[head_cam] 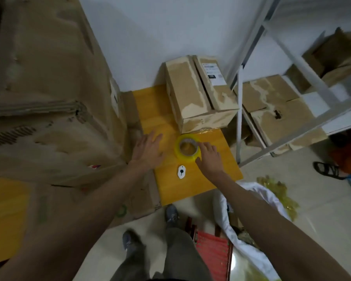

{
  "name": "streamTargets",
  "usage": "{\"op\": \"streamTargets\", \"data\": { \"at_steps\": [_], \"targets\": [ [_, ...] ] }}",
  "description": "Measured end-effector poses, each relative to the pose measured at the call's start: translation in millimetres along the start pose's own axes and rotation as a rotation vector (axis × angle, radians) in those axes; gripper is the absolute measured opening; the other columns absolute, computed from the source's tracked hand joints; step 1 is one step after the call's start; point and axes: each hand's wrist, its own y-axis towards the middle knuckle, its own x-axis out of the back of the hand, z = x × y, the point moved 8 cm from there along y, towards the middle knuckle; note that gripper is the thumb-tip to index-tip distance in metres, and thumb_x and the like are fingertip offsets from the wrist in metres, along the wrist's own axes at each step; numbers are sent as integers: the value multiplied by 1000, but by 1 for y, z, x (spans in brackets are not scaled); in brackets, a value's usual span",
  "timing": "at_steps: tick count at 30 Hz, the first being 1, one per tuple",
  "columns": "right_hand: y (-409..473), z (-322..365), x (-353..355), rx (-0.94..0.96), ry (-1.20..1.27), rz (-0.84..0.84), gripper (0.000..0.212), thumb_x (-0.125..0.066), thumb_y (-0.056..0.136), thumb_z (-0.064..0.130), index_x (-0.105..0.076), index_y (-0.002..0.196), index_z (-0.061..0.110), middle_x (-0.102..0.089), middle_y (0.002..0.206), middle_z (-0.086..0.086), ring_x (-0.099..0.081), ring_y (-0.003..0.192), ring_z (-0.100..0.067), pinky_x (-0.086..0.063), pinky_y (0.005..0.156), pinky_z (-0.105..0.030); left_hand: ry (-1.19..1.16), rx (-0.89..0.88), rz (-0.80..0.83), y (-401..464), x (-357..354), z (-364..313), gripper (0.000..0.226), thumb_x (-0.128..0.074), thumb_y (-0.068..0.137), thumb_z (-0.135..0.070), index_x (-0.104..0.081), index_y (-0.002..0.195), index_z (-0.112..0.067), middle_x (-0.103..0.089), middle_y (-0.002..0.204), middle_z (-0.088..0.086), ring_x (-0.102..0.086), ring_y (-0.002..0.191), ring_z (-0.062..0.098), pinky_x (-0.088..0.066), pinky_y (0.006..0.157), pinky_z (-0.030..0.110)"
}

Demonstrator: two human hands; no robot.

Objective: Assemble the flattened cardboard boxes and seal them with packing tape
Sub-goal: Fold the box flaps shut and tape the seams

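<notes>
1 assembled brown cardboard box (pixel 201 94) sits at the far end of the yellow wooden tabletop (pixel 150 110), against the white wall. Top flaps closed, dark seam running lengthwise, glossy clear tape over top and front faces, white shipping label (pixel 213 72) on the right flap. Roll of yellowish clear packing tape (pixel 185 148) lies flat on the tabletop just in front of the box, core hole up. Small white oval box cutter (pixel 181 172) lies flat on the tabletop, just on the near side of the roll. Tall stack of worn flattened brown cardboard (pixel 47 94) stands left of the tabletop, edges frayed.
</notes>
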Motion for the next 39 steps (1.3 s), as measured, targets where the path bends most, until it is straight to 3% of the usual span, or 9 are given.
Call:
{"op": "streamTargets", "data": {
  "at_steps": [3, 7, 12, 17, 21, 24, 27, 30, 39],
  "targets": [
    [20, -1, -29, 29, -91, 60, 54, -53, 94, 11, -39, 146, 14, -37, 152, -8, -27, 142, -30, -31, 110, -44, 0, -8, -8, 5, -16, 6, 73, -51, 99, -49, -19, 158, -21, -17, 165, 11, -24, 149, 31, -21, 119, 44],
    [46, 5, -62, 101, -246, 118, 31, -56, 94, 17, -63, 125, 12, -26, 159, -10, -12, 149, -33, -13, 122, -48, -72, 52, 42, 8, -39, 19, 72, -51, 99, -46, -18, 159, -23, -16, 165, 9, -24, 149, 29, -20, 120, 46],
    [57, 10, -75, 153, -277, 103, 36, -60, 97, 26, -59, 133, 21, -37, 153, -5, -14, 150, -29, -3, 124, -49, -80, 88, 72, 9, -47, 25, 72, -52, 99, -46, -18, 158, -24, -17, 165, 7, -23, 150, 27, -22, 121, 47],
    [40, 2, -36, 124, -58, -85, 44, -63, 93, 13, -54, 136, 22, -51, 137, -3, -35, 138, -28, -21, 118, -48, -113, 28, -31, 11, -15, 11, 64, -52, 101, -38, -28, 156, -19, -28, 161, 10, -29, 147, 28, -26, 118, 44],
    [7, 0, -6, 136, 210, -131, 34, -62, 93, 3, -59, 126, 7, -53, 131, -12, -46, 123, -32, -42, 98, -47, -129, -53, -125, 10, 24, -9, 54, -53, 101, -30, -38, 151, -16, -44, 151, 7, -45, 133, 27, -40, 106, 40],
    [-25, 6, 19, 156, 363, -198, 33, -58, 94, -3, -58, 126, 4, -51, 130, -12, -46, 121, -30, -43, 99, -40, -191, -83, -162, -1, 51, -23, 48, -52, 101, -24, -44, 148, -22, -50, 145, 4, -52, 125, 29, -45, 96, 40],
    [-62, 20, 46, 191, 431, -284, 32, -60, 91, -5, -59, 122, 4, -52, 124, -11, -49, 116, -28, -38, 94, -27, -344, -166, -141, -20, 72, -39, 46, -48, 103, -18, -44, 149, -21, -49, 148, 6, -41, 138, 29, -38, 109, 43],
    [-101, 39, 71, 226, 478, -356, 31, -62, 90, -5, -60, 120, 4, -54, 121, -10, -51, 113, -26, -37, 92, -25, -446, -291, -163, -51, 100, -52, 41, -46, 104, -15, -48, 145, -19, -52, 146, 3, -41, 139, 24, -35, 114, 40],
    [-184, 95, 123, 221, 511, -507, 27, -63, 91, -4, -61, 117, 2, -56, 121, -11, -54, 110, -27, -38, 87, -26, -539, -444, -333, -162, 166, -41, 33, -57, 100, -10, -63, 132, -11, -58, 117, 3, -63, 101, 12, -40, 88, 14]
  ]
}}
